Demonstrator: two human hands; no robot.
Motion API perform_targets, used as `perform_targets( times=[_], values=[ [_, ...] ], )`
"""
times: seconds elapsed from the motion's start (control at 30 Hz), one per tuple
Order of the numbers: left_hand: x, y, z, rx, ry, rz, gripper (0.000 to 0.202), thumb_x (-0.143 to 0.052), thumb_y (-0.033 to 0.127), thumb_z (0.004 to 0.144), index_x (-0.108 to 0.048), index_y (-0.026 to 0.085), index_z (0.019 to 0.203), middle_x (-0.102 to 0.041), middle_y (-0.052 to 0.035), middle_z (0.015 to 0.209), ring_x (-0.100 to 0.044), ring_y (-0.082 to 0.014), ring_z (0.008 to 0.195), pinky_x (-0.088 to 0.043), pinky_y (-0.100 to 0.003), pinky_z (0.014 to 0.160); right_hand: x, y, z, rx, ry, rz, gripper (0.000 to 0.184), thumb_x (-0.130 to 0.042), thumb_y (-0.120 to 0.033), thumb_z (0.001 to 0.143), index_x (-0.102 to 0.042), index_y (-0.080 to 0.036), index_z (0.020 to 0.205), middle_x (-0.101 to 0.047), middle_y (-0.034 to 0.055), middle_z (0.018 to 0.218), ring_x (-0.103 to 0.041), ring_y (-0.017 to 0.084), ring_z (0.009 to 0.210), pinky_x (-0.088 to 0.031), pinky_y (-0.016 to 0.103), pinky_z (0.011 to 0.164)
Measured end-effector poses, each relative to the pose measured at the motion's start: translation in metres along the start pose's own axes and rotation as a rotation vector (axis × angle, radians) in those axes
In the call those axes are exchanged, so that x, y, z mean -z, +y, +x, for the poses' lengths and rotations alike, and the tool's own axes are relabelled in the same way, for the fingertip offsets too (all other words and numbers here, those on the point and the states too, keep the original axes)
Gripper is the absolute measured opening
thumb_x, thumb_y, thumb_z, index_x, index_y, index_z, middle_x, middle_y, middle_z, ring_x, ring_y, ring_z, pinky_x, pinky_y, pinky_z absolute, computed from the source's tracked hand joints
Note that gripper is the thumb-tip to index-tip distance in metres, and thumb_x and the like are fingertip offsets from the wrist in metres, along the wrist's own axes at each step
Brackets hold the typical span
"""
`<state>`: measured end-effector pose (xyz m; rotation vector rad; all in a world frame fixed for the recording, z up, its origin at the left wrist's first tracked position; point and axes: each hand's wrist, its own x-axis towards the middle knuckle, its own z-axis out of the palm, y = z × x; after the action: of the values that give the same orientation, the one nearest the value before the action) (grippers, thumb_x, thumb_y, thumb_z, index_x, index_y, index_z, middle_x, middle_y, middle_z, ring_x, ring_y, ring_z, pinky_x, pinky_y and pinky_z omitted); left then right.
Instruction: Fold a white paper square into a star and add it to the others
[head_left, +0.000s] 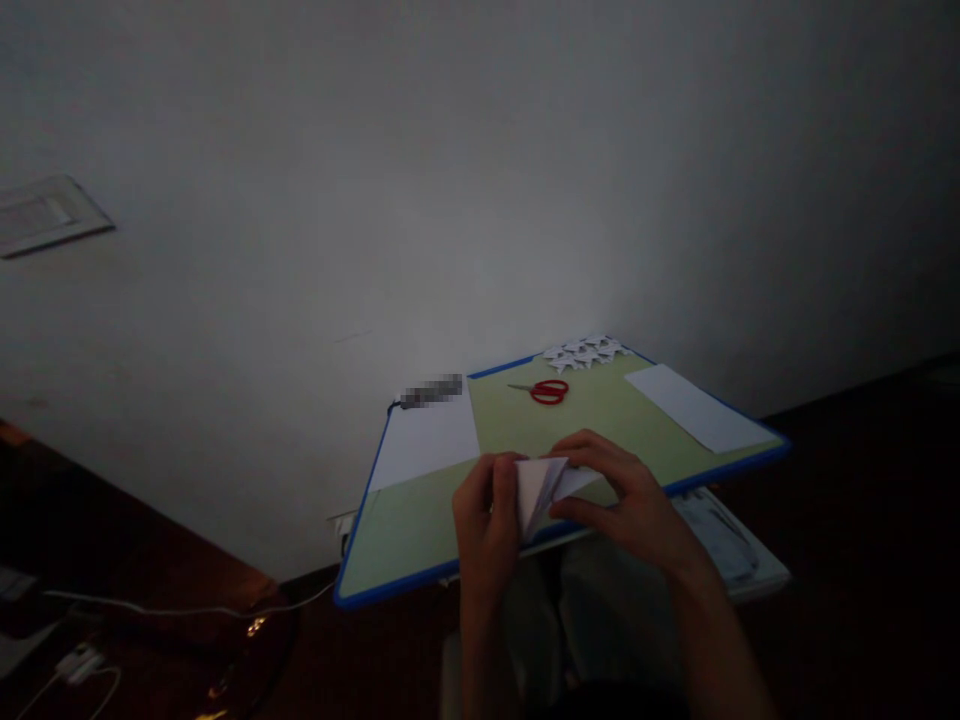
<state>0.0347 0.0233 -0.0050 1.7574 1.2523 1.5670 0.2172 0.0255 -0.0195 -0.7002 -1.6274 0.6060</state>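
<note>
The left hand (486,505) grips a folded white paper (534,490) by its left side, the thumb lying along it and the fingers curled behind. The right hand (615,490) is half curled at the other side, thumb and forefinger parted around the layered edges; whether it pinches them or only touches them I cannot tell. The paper is held over the near edge of the surface, between the two hands, and narrows to a point toward the person. Its layers fan slightly apart on the right.

The step in hand looks like shaping a fold. The next move seems to call for a steady left grip while the right fingertips sort the layers and line up their edges before any crease is pressed.

Just beyond the right fingers, a white patch of paper (577,482) shows on the green, blue-rimmed surface (397,530); it is partly hidden. Farther off, red-handled scissors (550,391) lie with the blades pointing left. At the far edge sits a cluster of small white folded shapes (583,353). One white sheet (427,440) lies on the left, with a pixelated dark object (433,390) at its far end; another, the right-hand sheet (697,408), lies along the right edge. The pale wall (450,180) rises behind.
</note>
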Motion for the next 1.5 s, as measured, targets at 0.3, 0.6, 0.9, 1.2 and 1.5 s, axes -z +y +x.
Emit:
perform_targets(
  times=[0.3, 0.6, 0.9, 1.2, 1.5],
  values=[
    [0.001, 0.005, -0.004, 0.094, -0.005, -0.209, 0.043, -0.072, 0.060, 0.092, -0.064, 0.019, 0.083, -0.059, 0.0035, 0.064, -0.055, -0.0118, 0.055, -0.042, -0.020, 0.050, -0.006, 0.005, -0.001, -0.140, 0.030, 0.150, 0.028, -0.089, -0.042, 0.085, -0.069, -0.024, 0.090, -0.073, 0.0002, 0.088, -0.071, 0.020, 0.087, -0.057, 0.032, 0.082],
    [0.000, -0.001, -0.004, 0.177, -0.080, -0.374, 0.047, -0.088, 0.049, 0.081, -0.057, 0.022, 0.104, -0.070, 0.0015, 0.082, -0.067, -0.0132, 0.064, -0.055, -0.021, 0.055, -0.006, 0.014, 0.001, -0.165, 0.203, 0.169, 0.028, -0.088, -0.039, 0.086, -0.070, -0.024, 0.101, -0.073, 0.0001, 0.089, -0.070, 0.017, 0.079, -0.058, 0.029, 0.074],
    [-0.002, -0.003, 0.000, 0.215, -0.172, -0.316, 0.054, -0.088, 0.040, 0.082, -0.058, 0.020, 0.122, -0.074, -0.0022, 0.090, -0.071, -0.0167, 0.067, -0.063, -0.028, 0.058, -0.006, 0.005, 0.006, 0.031, 0.213, -0.108, 0.008, -0.078, -0.033, 0.094, -0.074, -0.026, 0.094, -0.067, 0.0071, 0.114, -0.066, 0.022, 0.099, -0.056, 0.035, 0.082],
    [-0.004, -0.004, 0.002, 0.207, -0.279, -0.260, 0.060, -0.091, 0.039, 0.077, -0.064, 0.019, 0.127, -0.076, -0.0059, 0.102, -0.070, -0.0174, 0.077, -0.061, -0.027, 0.064, -0.006, 0.006, 0.005, 0.013, 0.229, -0.075, 0.007, -0.076, -0.020, 0.095, -0.075, -0.027, 0.098, -0.052, 0.0006, 0.094, -0.055, 0.018, 0.083, -0.048, 0.033, 0.078],
    [-0.002, -0.001, 0.002, 0.165, -0.242, -0.206, 0.043, -0.082, 0.042, 0.086, -0.068, 0.017, 0.118, -0.075, -0.0064, 0.098, -0.069, -0.0184, 0.082, -0.057, -0.026, 0.068, 0.001, 0.002, 0.007, 0.024, 0.181, -0.090, 0.009, -0.075, -0.018, 0.096, -0.074, -0.025, 0.101, -0.065, 0.0024, 0.100, -0.060, 0.017, 0.080, -0.050, 0.031, 0.074]
  ],
)
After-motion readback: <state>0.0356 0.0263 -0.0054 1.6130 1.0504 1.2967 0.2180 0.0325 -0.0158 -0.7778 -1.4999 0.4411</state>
